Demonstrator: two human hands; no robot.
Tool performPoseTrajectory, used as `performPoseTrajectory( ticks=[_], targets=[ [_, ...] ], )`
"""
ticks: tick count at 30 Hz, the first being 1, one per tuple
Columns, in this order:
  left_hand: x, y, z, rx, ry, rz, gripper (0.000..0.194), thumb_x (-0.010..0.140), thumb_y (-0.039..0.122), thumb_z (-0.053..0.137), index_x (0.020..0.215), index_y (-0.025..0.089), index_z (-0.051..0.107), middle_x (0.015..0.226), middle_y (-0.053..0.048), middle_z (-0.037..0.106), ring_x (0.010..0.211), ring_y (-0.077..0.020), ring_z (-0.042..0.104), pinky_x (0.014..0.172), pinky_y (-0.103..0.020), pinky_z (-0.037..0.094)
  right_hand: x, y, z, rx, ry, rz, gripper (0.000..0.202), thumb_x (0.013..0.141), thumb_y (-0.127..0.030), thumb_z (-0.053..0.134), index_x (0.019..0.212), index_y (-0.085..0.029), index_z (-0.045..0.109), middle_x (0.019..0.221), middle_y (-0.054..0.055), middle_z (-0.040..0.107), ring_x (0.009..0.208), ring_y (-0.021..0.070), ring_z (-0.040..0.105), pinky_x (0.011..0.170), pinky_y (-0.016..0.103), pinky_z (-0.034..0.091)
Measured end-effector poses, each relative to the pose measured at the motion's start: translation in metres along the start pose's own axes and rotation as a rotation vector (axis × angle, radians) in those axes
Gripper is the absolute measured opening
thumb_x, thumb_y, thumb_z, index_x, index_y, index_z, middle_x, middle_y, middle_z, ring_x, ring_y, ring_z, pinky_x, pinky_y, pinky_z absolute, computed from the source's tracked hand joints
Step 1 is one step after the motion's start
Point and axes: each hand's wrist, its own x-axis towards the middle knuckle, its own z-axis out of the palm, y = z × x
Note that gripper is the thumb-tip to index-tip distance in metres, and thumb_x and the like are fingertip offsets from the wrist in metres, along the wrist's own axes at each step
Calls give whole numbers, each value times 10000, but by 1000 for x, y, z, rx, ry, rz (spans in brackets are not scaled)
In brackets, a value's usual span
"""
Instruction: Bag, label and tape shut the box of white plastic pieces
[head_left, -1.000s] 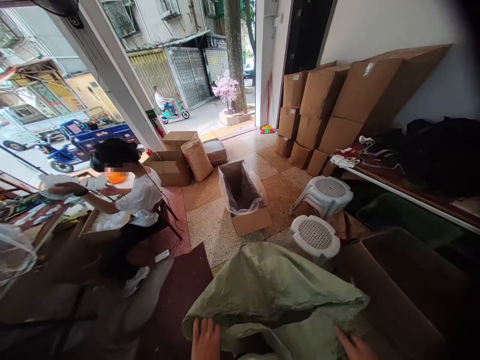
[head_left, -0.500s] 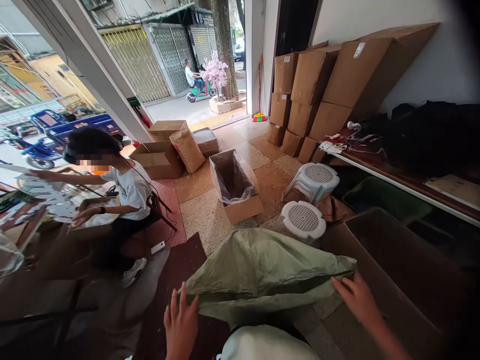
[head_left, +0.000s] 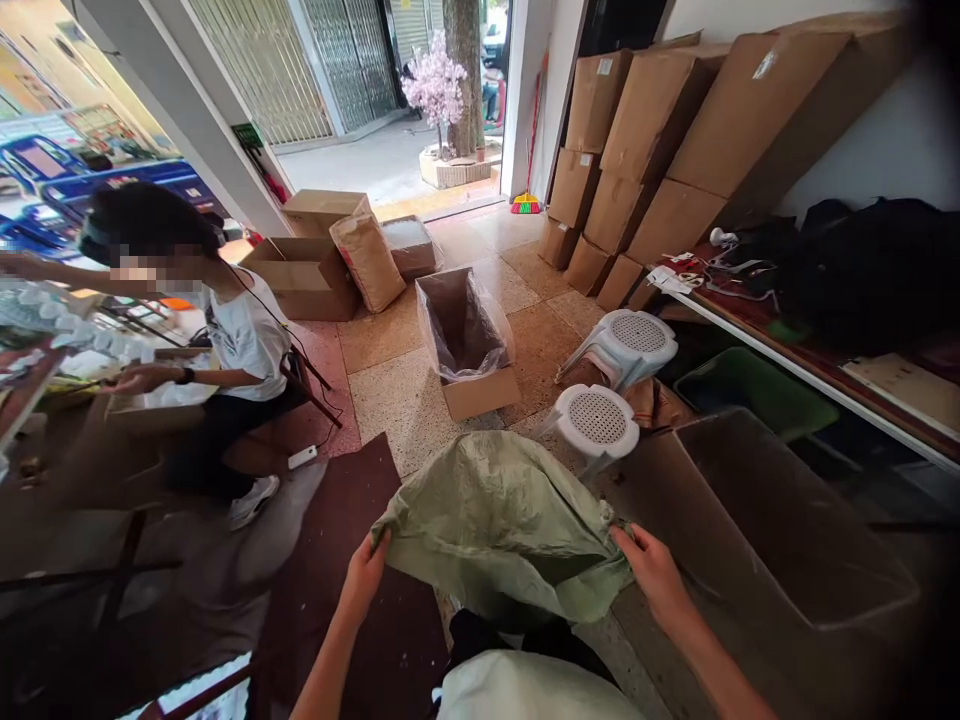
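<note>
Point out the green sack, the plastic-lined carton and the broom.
Green sack (head_left: 487, 500): head view, middle of its far side.
Plastic-lined carton (head_left: 481, 396): head view, its cardboard front.
Broom (head_left: 526, 205): head view, its colourful bristles.

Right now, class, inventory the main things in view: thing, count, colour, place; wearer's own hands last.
Sack: one, pale green, front centre
Lined carton: one, brown, centre
Stools: at least two, white, centre right
Stacked cartons: several, brown, upper right
Standing bag: one, brown, back left
Broom: one, red-handled, upper centre
Blossom tree: one, pink, outdoors
Table: one, dark red, far right
Tub: one, green, beneath the table
Co-worker: one, white shirt, seated left
Left hand: one, bare, gripping sack's left edge
Right hand: one, bare, gripping sack's right edge
</note>
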Motion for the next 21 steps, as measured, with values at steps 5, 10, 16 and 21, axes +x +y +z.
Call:
performPoseTrajectory(
  ticks=[5, 10, 16, 21],
  targets=[
    [-6, 4, 87, -80, -119, -18, 618, 780, 681, 461, 966, 118, 636, 891, -114, 690, 890, -269, 643, 829, -390, 519, -6, -18, 54, -23, -110, -188, 492, 715, -671, 516, 628, -220, 338, 599, -43, 340, 587, 123, 358, 557, 252, 309],
    [-37, 10, 181, -36, -334, 38, 367, 816, 421, 525, 1035, 146, 633, 873, -81, 672, 871, -219, 620, 851, -350, 487, -3, -32, 97, -44, -254, -305, 461, 717, -628, 517, 614, -215, 341, 594, -48, 338, 594, 120, 352, 579, 258, 307],
    [-53, 21, 193, 68, -685, 149, 558, 626, 335, 753, 1129, 146, 606, 846, -18, 674, 773, -175, 586, 772, -294, 478, 6, -36, 113, -47, -329, -329, 381, 728, -543, 522, 614, -209, 377, 581, -46, 375, 585, 122, 373, 585, 263, 306],
    [-40, 27, 204, 105, -654, 127, 422, 687, 469, 700, 901, 108, 656, 831, -56, 671, 779, -193, 578, 736, -295, 470, 13, -45, 117, 7, -447, -323, 343, 778, -500, 507, 629, -192, 531, 621, 0, 548, 638, 158, 521, 619, 277, 403]
  ],
)
